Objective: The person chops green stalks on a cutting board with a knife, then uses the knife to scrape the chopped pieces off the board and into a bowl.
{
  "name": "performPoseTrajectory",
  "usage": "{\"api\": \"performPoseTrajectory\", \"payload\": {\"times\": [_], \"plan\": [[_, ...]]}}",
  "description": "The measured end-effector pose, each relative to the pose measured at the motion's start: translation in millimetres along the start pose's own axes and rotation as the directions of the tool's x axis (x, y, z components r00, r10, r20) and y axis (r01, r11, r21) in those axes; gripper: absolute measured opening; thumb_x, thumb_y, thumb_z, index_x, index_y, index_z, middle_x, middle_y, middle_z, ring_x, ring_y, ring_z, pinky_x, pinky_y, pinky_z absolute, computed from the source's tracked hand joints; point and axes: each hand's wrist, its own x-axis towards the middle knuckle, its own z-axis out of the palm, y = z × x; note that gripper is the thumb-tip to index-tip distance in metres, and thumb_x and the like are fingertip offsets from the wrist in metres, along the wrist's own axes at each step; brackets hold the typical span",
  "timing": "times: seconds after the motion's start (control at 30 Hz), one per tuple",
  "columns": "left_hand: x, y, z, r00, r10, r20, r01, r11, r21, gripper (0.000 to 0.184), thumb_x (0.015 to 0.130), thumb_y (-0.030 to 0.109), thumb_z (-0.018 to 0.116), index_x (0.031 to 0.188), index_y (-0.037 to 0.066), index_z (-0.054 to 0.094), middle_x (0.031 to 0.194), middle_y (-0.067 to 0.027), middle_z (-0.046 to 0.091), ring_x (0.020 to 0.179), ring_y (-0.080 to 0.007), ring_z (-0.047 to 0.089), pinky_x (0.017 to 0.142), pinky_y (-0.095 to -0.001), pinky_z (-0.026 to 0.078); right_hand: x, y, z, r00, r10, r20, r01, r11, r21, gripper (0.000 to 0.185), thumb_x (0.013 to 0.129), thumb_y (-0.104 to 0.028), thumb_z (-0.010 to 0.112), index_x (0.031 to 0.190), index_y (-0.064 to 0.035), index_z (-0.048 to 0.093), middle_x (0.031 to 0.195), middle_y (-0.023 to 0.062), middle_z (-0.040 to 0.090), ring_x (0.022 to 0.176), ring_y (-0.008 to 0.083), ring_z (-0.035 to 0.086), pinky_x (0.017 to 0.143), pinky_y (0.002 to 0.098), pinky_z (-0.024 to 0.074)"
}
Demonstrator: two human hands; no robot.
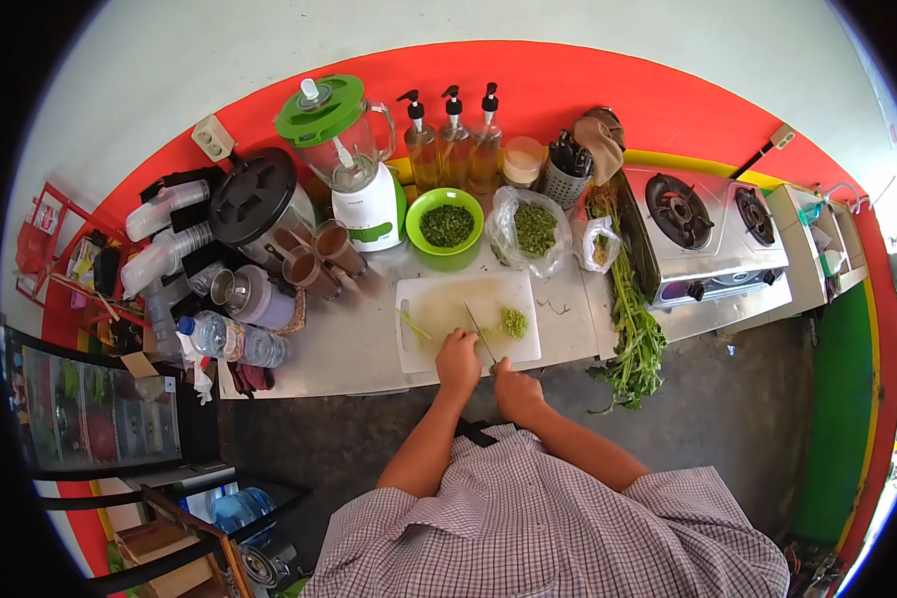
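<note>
A white cutting board [431,290] lies on the steel counter in front of me. My right hand [519,391], at the board's front edge, is wrapped round the handle of a kitchen knife [475,320], whose blade points away over the board. Close to the blade's left side, my left hand [458,360] has its fingers curled together on the board; what they hold is hidden. A small heap of chopped green stalks [512,322] sits right of the blade. On the board's left lies a loose green stalk piece [414,326].
Behind the board stand a green bowl of chopped leaves [447,226], a plastic bag of greens [534,229] and a blender [367,204]. Leafy stalks [631,339] hang over the counter edge beside a gas stove [708,234]. Brown-filled glasses [309,271] and a water bottle [234,340] stand left.
</note>
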Motion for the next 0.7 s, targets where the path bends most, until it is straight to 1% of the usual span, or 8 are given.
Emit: {"api": "performPoseTrajectory", "payload": {"times": [0.07, 0.13, 0.37, 0.43, 0.47, 0.53, 0.6, 0.7], "plan": [[0.6, -0.8, -0.7, 1.000, -0.002, -0.005, 0.002, 1.000, -0.005, 0.017, 0.082, 0.001, 0.063, 0.092, 0.009, 0.073, 0.093, -0.0070, 0.064, 0.095, -0.0294, 0.064, 0.078, -0.0421, 0.055, 2.8, 2.7, 8.0, 0.999, 0.003, -0.032, -0.003, 1.000, -0.005, 0.025, 0.102, -0.020, 0.047, 0.117, -0.0016, 0.043, 0.091, 0.0173, 0.076, 0.082, 0.0303, 0.077, 0.069, 0.0416, 0.0615], [-0.3, 1.7, 0.1, 1.000, 0.003, 0.003, -0.003, 1.000, -0.014, 0.017, 0.081, 0.001, 0.063, 0.092, 0.009, 0.073, 0.094, -0.0070, 0.064, 0.095, -0.0294, 0.065, 0.078, -0.0422, 0.055, 7.2, 4.7, 3.7, 0.999, 0.032, -0.005, -0.032, 0.999, 0.013, 0.041, 0.095, -0.014, 0.056, 0.127, 0.0043, 0.038, 0.096, 0.0229, 0.074, 0.088, 0.0359, 0.075, 0.075, 0.0445, 0.0607], [5.2, 0.3, -2.3, 0.999, -0.041, 0.032, 0.041, 0.999, 0.011, 0.014, 0.084, 0.004, 0.063, 0.094, 0.008, 0.071, 0.096, -0.0079, 0.064, 0.095, -0.0304, 0.065, 0.078, -0.0438, 0.055, 4.7, 2.0, -1.0, 1.000, 0.003, 0.031, -0.004, 0.999, 0.044, 0.041, 0.095, -0.014, 0.057, 0.127, 0.0037, 0.038, 0.095, 0.0217, 0.074, 0.088, 0.0370, 0.075, 0.074, 0.0448, 0.0608], [4.6, 5.7, -4.6, 0.998, -0.041, 0.043, 0.041, 0.999, 0.005, 0.013, 0.084, 0.005, 0.063, 0.094, 0.008, 0.070, 0.096, -0.0081, 0.064, 0.096, -0.0307, 0.064, 0.078, -0.0442, 0.055, 8.9, 5.5, 8.5, 0.998, 0.057, -0.002, -0.057, 0.997, 0.042, 0.041, 0.093, -0.011, 0.059, 0.126, 0.0037, 0.040, 0.096, 0.0222, 0.074, 0.089, 0.0367, 0.075, 0.074, 0.0451, 0.0607], [5.3, 6.6, -6.1, 0.998, -0.046, 0.050, 0.046, 0.999, 0.001, 0.013, 0.084, 0.005, 0.063, 0.094, 0.008, 0.070, 0.095, -0.0083, 0.064, 0.095, -0.0311, 0.064, 0.078, -0.0447, 0.055, 12.4, 9.5, 12.4, 0.998, 0.061, 0.002, -0.061, 0.997, 0.039, 0.041, 0.093, -0.011, 0.059, 0.126, 0.0037, 0.040, 0.096, 0.0222, 0.074, 0.089, 0.0367, 0.075, 0.074, 0.0451, 0.0607], [2.9, 5.8, -3.0, 0.997, -0.051, 0.059, 0.051, 0.999, -0.002, 0.012, 0.084, 0.005, 0.063, 0.094, 0.008, 0.069, 0.095, -0.0086, 0.064, 0.095, -0.0316, 0.064, 0.079, -0.0452, 0.055, 15.8, 6.6, -0.1, 1.000, -0.018, -0.012, 0.018, 1.000, 0.001, 0.036, 0.095, -0.013, 0.055, 0.124, 0.0032, 0.041, 0.095, 0.0224, 0.074, 0.088, 0.0367, 0.075, 0.072, 0.0457, 0.0609], [4.5, 2.9, -0.8, 1.000, -0.028, 0.006, 0.028, 0.999, -0.015, 0.011, 0.084, 0.005, 0.063, 0.094, 0.007, 0.069, 0.095, -0.0092, 0.063, 0.097, -0.0317, 0.063, 0.079, -0.0461, 0.054, 9.6, 1.7, -6.2, 1.000, -0.013, -0.002, 0.013, 1.000, 0.016, 0.037, 0.096, -0.014, 0.054, 0.126, 0.0037, 0.041, 0.094, 0.0218, 0.074, 0.086, 0.0360, 0.075, 0.071, 0.0452, 0.0609], [3.8, 1.1, -1.0, 0.999, -0.037, 0.014, 0.037, 0.998, -0.042, 0.013, 0.083, 0.002, 0.064, 0.094, 0.007, 0.068, 0.094, -0.0103, 0.063, 0.097, -0.0335, 0.061, 0.081, -0.0453, 0.053, 9.1, 0.7, 4.5, 1.000, 0.016, -0.007, -0.016, 0.999, 0.036, 0.039, 0.097, -0.015, 0.053, 0.128, 0.0043, 0.041, 0.092, 0.0211, 0.074, 0.084, 0.0351, 0.076, 0.069, 0.0447, 0.0609]]}}
